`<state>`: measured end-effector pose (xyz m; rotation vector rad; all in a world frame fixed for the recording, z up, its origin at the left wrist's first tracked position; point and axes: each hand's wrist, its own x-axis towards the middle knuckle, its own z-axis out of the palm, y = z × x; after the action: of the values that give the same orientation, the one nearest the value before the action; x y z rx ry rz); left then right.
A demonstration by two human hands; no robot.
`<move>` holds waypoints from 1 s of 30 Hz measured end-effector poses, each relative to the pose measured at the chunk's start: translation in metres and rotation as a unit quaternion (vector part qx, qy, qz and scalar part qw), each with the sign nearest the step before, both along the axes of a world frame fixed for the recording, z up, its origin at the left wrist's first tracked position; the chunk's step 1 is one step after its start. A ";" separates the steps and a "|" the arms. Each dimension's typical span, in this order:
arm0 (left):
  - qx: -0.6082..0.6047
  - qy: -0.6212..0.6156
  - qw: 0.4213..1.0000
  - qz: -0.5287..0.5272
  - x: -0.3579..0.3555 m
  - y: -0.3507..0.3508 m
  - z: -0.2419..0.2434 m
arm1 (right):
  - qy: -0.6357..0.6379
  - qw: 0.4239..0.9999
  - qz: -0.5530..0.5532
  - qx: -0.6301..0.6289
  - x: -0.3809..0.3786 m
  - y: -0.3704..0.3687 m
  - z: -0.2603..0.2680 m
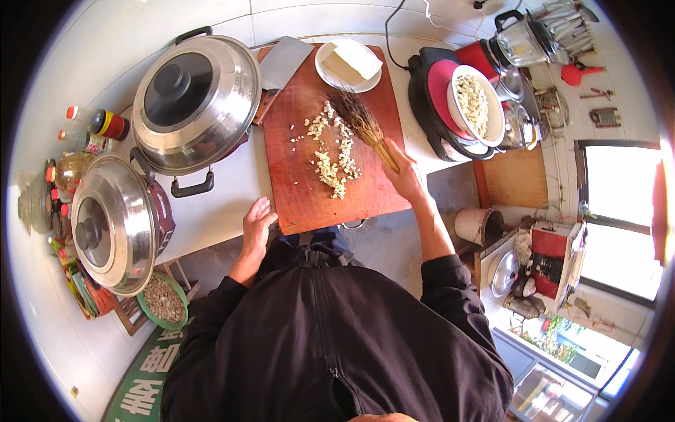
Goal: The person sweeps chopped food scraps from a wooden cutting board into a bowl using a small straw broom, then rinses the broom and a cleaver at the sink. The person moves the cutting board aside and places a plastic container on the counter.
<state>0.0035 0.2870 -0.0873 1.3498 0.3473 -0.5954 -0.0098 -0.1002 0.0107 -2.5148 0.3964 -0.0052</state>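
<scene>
My right hand [406, 174] grips the bound handle of a short straw brush [361, 116], whose dark bristles reach across the wooden cutting board [295, 195]. Beside the bristles, small pale chopped pieces [327, 166] lie scattered in a rough ring on the board. My left hand [258, 221] holds nothing and hovers by the board's near left corner, fingers apart. A cleaver [285, 63] rests at the far left corner, its wooden handle towards me. At the board's far edge stands a white plate [321, 74] with a pale block [353, 60] that looks like tofu.
Two large lidded metal pans [232, 68] [118, 237] stand on the left. To the right, a white bowl [493, 132] of chopped pieces sits on a black and pink appliance [440, 89], near a blender [522, 39]. Bottles [113, 125] line the left wall; a green basket [182, 316] is below.
</scene>
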 end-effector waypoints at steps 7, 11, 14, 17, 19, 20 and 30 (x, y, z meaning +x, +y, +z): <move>0.022 0.007 0.999 0.023 -0.026 -0.009 0.001 | -0.039 0.967 0.166 -0.188 0.098 -0.019 -0.005; 0.060 -0.018 0.996 0.056 -0.036 -0.025 0.006 | 0.005 0.959 0.192 -0.207 0.110 -0.024 -0.016; 0.074 -0.026 0.993 0.087 -0.040 -0.034 0.008 | 0.034 0.959 0.223 -0.172 0.085 -0.031 -0.012; 0.042 -0.016 0.991 0.127 -0.043 -0.040 0.010 | 0.049 0.974 0.195 -0.103 0.047 -0.050 0.000; 0.031 -0.008 0.989 0.141 -0.046 -0.047 0.009 | 0.043 0.986 0.150 -0.052 0.023 -0.069 0.007; 0.038 -0.003 0.989 0.141 -0.049 -0.051 0.009 | 0.034 0.991 0.125 -0.028 0.012 -0.080 0.009; 0.163 -0.050 0.983 0.066 -0.008 -0.065 0.023 | 0.072 0.995 0.049 -0.041 0.005 -0.113 -0.031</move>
<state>-0.0047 0.2221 -0.0643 1.6498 0.4631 -0.3684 -0.0052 -0.2135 -0.0203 -2.6227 0.3348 0.2025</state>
